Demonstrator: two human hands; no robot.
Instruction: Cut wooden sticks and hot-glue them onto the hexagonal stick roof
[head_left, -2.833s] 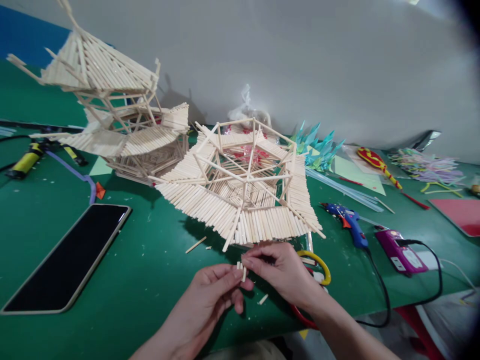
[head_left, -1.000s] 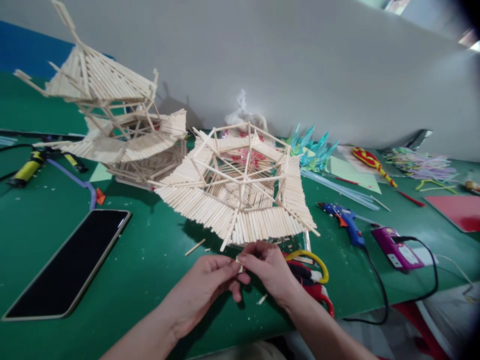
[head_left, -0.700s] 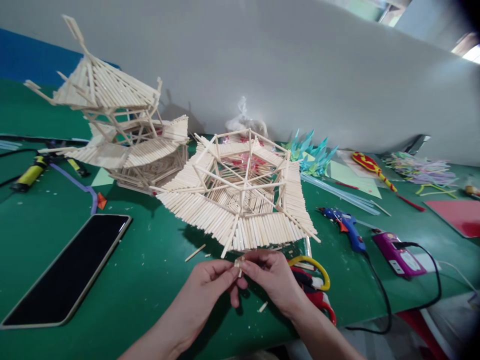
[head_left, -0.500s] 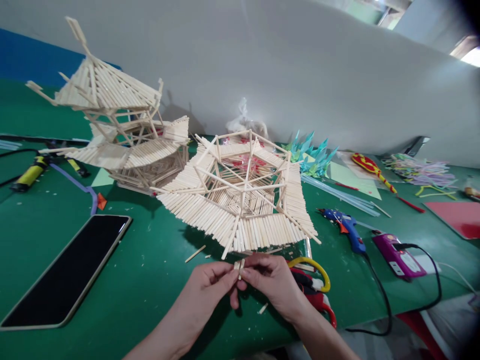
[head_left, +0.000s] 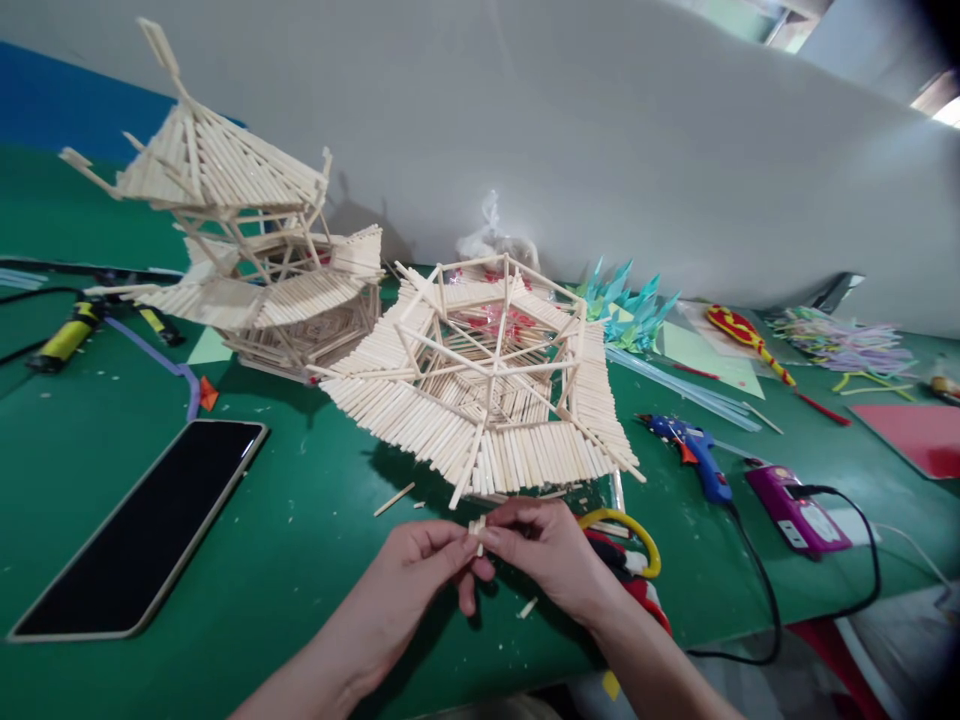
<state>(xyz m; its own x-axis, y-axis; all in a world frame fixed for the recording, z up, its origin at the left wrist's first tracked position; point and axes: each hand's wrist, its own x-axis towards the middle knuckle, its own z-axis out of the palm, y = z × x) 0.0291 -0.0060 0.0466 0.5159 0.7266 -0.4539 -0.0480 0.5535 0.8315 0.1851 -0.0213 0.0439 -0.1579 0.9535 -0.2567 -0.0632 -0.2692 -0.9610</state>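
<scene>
My left hand (head_left: 420, 580) and my right hand (head_left: 551, 558) meet fingertip to fingertip low over the green table (head_left: 285, 560). Both pinch a few short wooden stick pieces (head_left: 477, 530) between thumb and fingers. Just beyond the hands stands a hexagonal roof model (head_left: 487, 390) built of many pale sticks, its near eave close above my fingers. A taller pagoda-like stick model (head_left: 232, 240) stands behind it to the left. A loose stick (head_left: 394, 498) and a short offcut (head_left: 527, 607) lie on the table near my hands.
A dark phone (head_left: 146, 525) lies at the left. Yellow- and red-handled scissors (head_left: 630, 560) sit under my right wrist. A blue glue gun (head_left: 694, 455) and a purple device (head_left: 795, 505) with a black cable lie right. Teal paper cranes (head_left: 626, 300), coloured strips and red card sit further back.
My hands have kept pinching the stick pieces in the same place, with only small finger shifts. The view has drifted slightly.
</scene>
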